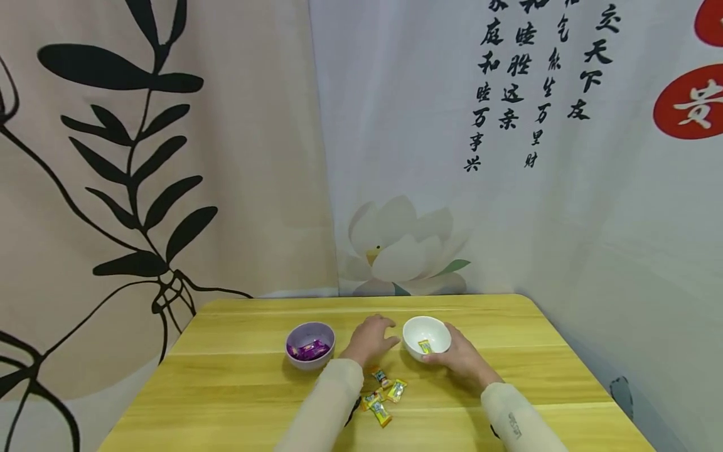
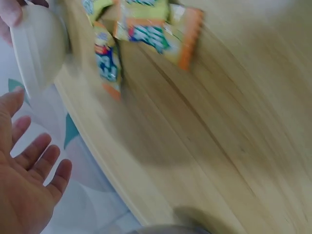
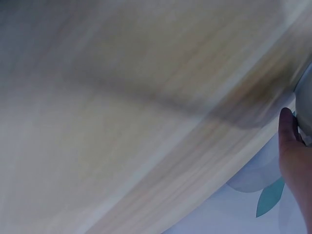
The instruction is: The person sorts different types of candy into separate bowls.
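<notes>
My right hand [image 1: 462,359] grips a white bowl [image 1: 422,326] from its right side, thumb toward me and fingers behind it. One yellow-wrapped candy [image 1: 425,346] lies inside. Just left of the bowl, my left hand [image 1: 369,340] holds nothing; the left wrist view shows its palm [image 2: 24,195] with fingers spread, fingertips close to the bowl's rim [image 2: 41,53]. Several yellow-and-orange wrapped candies [image 1: 397,390] lie in a loose cluster on the table below my left hand. In the right wrist view only a sliver of the bowl [image 3: 305,100] and part of the right hand [image 3: 296,161] show.
A purple bowl [image 1: 310,363] with purple-wrapped candies [image 1: 309,349] stands on the table left of my left hand. The wooden table [image 1: 226,389] ends at a far edge in front of a printed curtain [image 1: 260,157].
</notes>
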### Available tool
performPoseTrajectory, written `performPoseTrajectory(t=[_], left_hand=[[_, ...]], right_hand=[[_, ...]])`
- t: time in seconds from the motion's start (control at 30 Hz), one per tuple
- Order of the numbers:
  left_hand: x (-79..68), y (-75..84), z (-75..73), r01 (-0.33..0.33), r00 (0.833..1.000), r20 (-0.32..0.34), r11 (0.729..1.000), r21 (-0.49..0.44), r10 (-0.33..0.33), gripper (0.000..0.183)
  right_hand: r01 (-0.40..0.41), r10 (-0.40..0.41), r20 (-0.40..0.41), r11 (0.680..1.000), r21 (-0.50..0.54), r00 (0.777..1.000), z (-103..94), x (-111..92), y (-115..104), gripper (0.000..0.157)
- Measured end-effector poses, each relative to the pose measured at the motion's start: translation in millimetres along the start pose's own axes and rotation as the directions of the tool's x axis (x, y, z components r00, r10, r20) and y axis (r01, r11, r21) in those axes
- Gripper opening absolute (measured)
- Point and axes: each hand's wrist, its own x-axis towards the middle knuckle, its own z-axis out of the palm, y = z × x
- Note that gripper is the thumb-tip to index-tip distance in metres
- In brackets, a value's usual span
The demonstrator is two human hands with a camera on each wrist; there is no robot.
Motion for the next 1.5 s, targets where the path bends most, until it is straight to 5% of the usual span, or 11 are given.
performPoseTrajectory(t=[0.53, 1.03, 1.5], left_hand=[[-39.3, -37.2, -1.4, -0.022, 0.982, 0.182, 0.994, -0.108, 0.041, 0.032], [-52.7, -46.0, 9.5, -0.041, 0.973, 0.223, 0.998, -0.049, 0.051, 0.026], [-57.5, -51.9, 14.1, -0.086, 0.984, 0.157, 0.996, 0.008, 0.084, 0.013]], right_hand=[[-0.013, 0.013, 0.003, 1.000, -0.015, 1.000, 1.0, -2, -2, 0.105], [-0.021, 0.021, 0.011, 1.000, -0.016, 1.000, 1.2, -2, -1, 0.105], [-0.019, 0.019, 0.010, 1.000, -0.025, 1.000, 2.1, -2, -1, 0.106]])
